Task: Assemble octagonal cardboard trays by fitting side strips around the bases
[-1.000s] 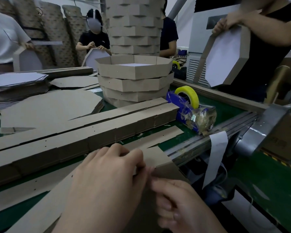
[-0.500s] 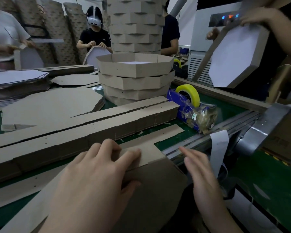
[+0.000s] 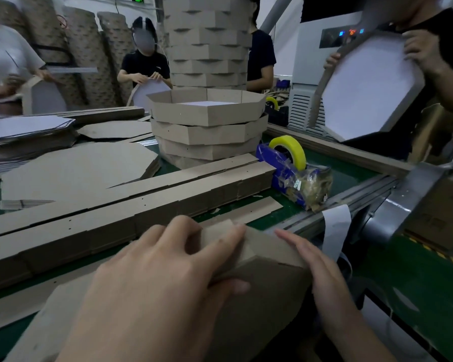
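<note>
Your left hand (image 3: 162,283) fills the near middle of the view and covers most of what it works on. Its fingers (image 3: 175,231) curve over the top of a folded brown cardboard side strip (image 3: 270,254), and the thumb presses from the near side, so the strip is gripped between them. How far the strip runs under your palm is hidden.

The strip sits along the upper edge of a brown octagonal cardboard base (image 3: 262,317), which tilts up toward you at the near edge of the green table (image 3: 351,178). The base's lower part is cut off by the bottom of the view, and its left side is lost behind your hand and wrist. Whether strip and base are joined under your fingers cannot be made out.

Your right hand (image 3: 322,267) lies with straight, relaxed fingers flat against the right end of the strip and base, grasping nothing.

Beyond your hands, long stacks of flat brown strips (image 3: 115,205) lie across the table. Flat brown octagonal sheets (image 3: 76,171) lie behind them, and a short pile of finished brown trays (image 3: 207,126) stands further back. A blue tape dispenser with a yellow roll (image 3: 288,155) stands right of the strips, its front smothered in crumpled tape. At top right another person's hands hold a white-faced tray (image 3: 369,84), partly blurred.
</note>
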`<state>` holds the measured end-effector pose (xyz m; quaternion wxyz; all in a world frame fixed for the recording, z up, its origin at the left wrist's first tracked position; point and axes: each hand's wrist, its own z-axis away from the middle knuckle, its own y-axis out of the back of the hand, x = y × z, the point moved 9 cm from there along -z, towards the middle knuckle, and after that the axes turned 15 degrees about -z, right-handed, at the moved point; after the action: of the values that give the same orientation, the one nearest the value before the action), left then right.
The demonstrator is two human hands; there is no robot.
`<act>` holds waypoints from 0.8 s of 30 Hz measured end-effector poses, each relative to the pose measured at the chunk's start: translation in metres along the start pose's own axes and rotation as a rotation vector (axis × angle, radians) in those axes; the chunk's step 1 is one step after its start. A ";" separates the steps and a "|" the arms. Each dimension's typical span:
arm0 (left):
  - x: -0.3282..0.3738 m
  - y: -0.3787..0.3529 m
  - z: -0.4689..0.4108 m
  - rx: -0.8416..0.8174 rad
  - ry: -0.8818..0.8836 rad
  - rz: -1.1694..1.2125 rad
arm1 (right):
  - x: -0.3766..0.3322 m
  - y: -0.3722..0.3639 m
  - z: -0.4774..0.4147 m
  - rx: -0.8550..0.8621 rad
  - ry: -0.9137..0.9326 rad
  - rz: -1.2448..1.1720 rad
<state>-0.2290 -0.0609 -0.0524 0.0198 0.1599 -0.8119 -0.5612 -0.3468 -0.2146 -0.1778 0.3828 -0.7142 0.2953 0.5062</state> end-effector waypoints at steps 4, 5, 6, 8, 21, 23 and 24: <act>-0.016 -0.005 0.020 0.054 -0.035 0.116 | -0.022 0.001 -0.004 0.057 0.167 0.064; -0.021 -0.009 0.022 0.044 -0.037 0.149 | -0.024 -0.002 -0.003 0.063 0.197 0.090; -0.024 -0.013 0.023 0.032 -0.045 0.158 | -0.025 -0.007 -0.002 0.053 0.215 0.120; -0.027 -0.021 0.025 0.005 -0.073 0.131 | -0.018 -0.021 0.001 0.012 0.212 0.167; -0.008 -0.032 0.006 0.133 -0.145 -0.022 | -0.038 0.006 -0.051 0.111 0.204 0.302; -0.010 -0.033 0.005 0.144 -0.141 -0.008 | -0.060 0.048 -0.090 0.280 0.262 0.371; -0.011 -0.033 0.005 0.148 -0.136 0.000 | -0.069 0.066 -0.110 0.345 0.275 0.432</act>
<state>-0.2116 -0.0642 -0.0829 -0.0472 0.1226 -0.8505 -0.5093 -0.3669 -0.3406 -0.1070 0.3385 -0.6213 0.5708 0.4167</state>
